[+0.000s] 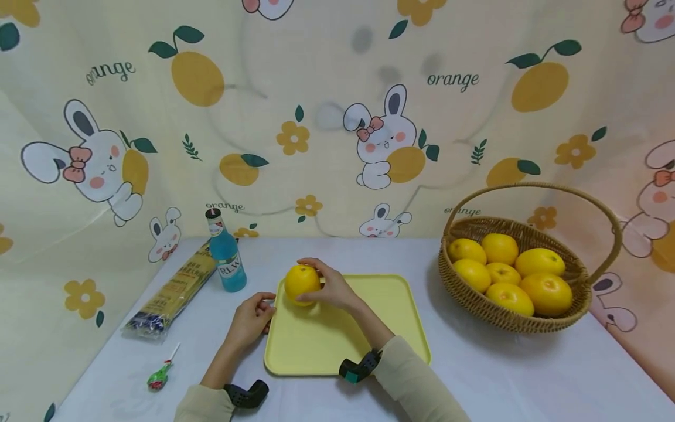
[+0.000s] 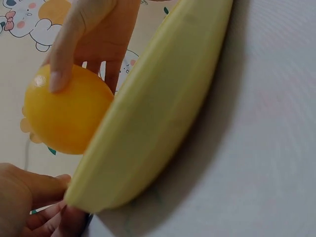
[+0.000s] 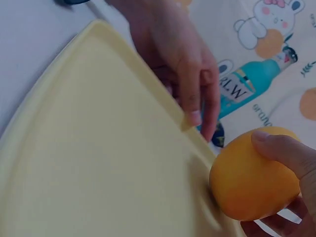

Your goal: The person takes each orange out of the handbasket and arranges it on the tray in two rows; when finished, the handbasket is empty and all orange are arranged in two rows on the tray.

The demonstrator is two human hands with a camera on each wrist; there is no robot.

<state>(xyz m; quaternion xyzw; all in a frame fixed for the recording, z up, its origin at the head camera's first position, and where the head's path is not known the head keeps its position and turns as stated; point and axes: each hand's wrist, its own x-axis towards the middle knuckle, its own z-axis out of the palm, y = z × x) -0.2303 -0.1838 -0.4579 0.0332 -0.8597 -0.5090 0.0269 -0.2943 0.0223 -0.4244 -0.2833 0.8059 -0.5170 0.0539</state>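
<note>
In the head view, my right hand (image 1: 334,287) grips a yellow-orange orange (image 1: 302,282) at the back left corner of a pale yellow tray (image 1: 369,328). In the right wrist view the thumb (image 3: 284,150) lies on one side of the orange (image 3: 252,177), with fingers curling round the other side. My left hand (image 1: 250,321) pinches the tray's left rim, thumb on top and fingers beneath. Seen low in the left wrist view, the same hand (image 2: 29,197) holds the tray's edge (image 2: 153,118). Whether the orange touches the tray is hard to tell.
A wicker basket (image 1: 601,287) of several yellow fruits stands at the right. Left of the tray are a blue bottle (image 1: 228,258), a long gold-coloured packet (image 1: 176,287) and a green-wrapped lollipop (image 1: 158,376). A printed cloth (image 1: 327,70) hangs behind the white table (image 1: 474,375).
</note>
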